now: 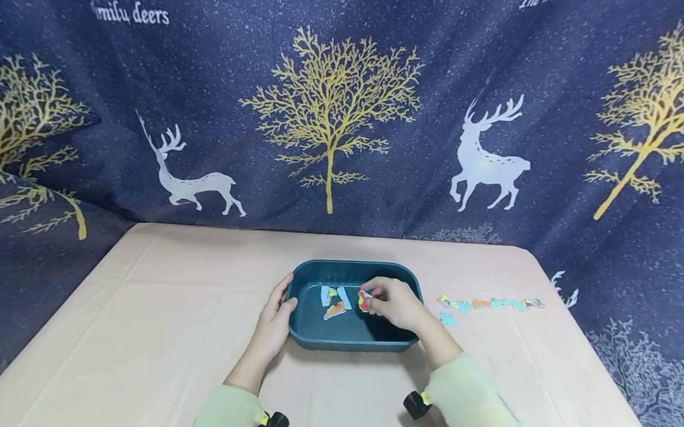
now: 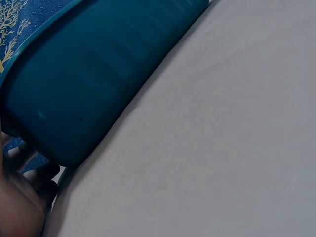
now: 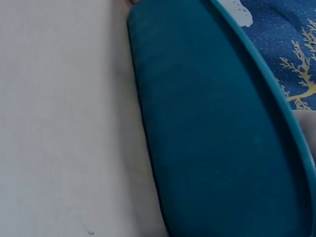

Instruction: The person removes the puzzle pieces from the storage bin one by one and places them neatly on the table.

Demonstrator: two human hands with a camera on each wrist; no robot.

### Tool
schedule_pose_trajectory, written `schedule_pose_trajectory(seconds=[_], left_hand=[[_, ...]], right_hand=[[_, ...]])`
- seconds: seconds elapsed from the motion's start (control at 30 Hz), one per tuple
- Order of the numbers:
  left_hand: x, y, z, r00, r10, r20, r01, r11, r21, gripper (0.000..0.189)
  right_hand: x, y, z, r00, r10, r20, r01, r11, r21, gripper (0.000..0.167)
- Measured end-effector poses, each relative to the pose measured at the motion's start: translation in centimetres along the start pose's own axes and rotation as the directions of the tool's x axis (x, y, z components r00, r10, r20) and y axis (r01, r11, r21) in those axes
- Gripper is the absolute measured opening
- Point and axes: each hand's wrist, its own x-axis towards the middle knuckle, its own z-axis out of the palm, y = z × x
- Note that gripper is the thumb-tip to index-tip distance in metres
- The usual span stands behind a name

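Note:
A dark teal plastic basin (image 1: 351, 346) sits on the table in front of me. My left hand (image 1: 273, 320) holds its left end, thumb at the rim and fingers along the outside; the left wrist view shows those fingers (image 2: 42, 175) against the basin's corner. Over the right half of the basin, my right hand (image 1: 395, 303) pinches a small red and yellow puzzle piece (image 1: 363, 300) between thumb and fingertips. Light blue pieces (image 1: 344, 298) and an orange piece (image 1: 334, 311) lie on the basin floor. In the right wrist view the basin wall hides most of that hand.
Right of the basin, several printed pieces (image 1: 500, 303) lie in a row on the pale tablecloth (image 1: 182, 321), with a light blue piece (image 1: 448, 318) just in front of the row. Behind the table hangs a dark blue curtain (image 1: 378, 196) with deer and trees.

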Motion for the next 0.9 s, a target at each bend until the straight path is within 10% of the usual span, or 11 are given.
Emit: schedule_pose_trajectory(seconds=[0.9], left_hand=[[0.0,-0.2,-0.1,1.0,0.002,0.014,-0.002,1.0,-0.003,0.05]], right_hand=[[-4.0,1.6,-4.1,0.973,0.075,-0.216,0.006,0.936,0.351,0.026]])
